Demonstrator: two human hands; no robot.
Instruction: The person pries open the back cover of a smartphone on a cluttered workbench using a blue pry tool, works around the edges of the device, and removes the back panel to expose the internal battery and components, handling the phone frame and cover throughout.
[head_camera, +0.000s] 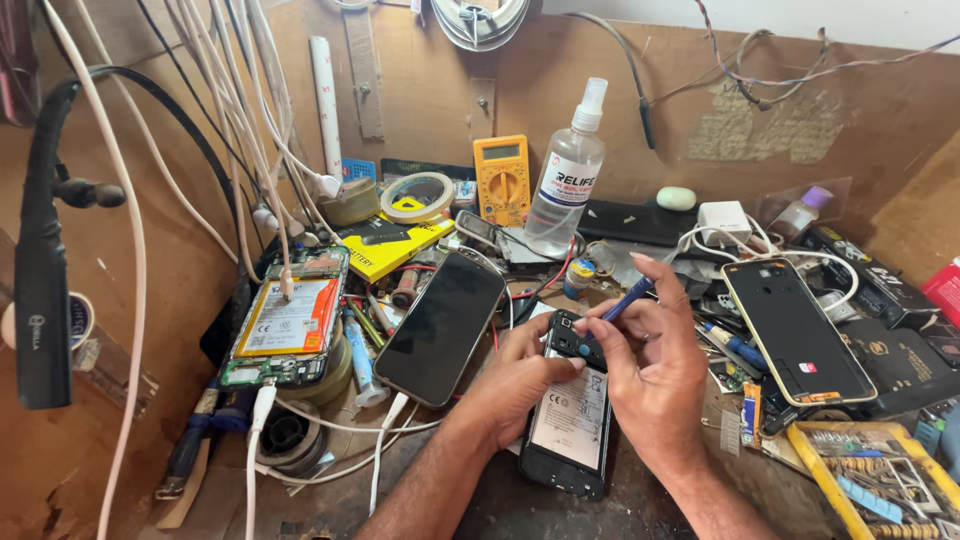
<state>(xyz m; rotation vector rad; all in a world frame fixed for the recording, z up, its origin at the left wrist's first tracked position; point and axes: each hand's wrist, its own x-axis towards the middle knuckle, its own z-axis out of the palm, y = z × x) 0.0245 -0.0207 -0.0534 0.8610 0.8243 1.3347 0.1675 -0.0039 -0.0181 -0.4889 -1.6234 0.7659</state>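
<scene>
Back wall (800, 110) is brown hardboard, scuffed, with a patch of torn paper glue right of centre. A strip of white wall (800, 15) shows above it at top right. Left side panel (160, 300) is the same brown board, meeting the back wall at a corner. White cables (235, 110) hang in a bundle down that corner; a black cable (630, 70) drops from the top centre. A coil of wire (480, 20) hangs at the top edge. Table (520, 510) is dark, worn and heavily cluttered. Light is bright and even, daylight-like, with soft shadows. No window or floor in view.
</scene>
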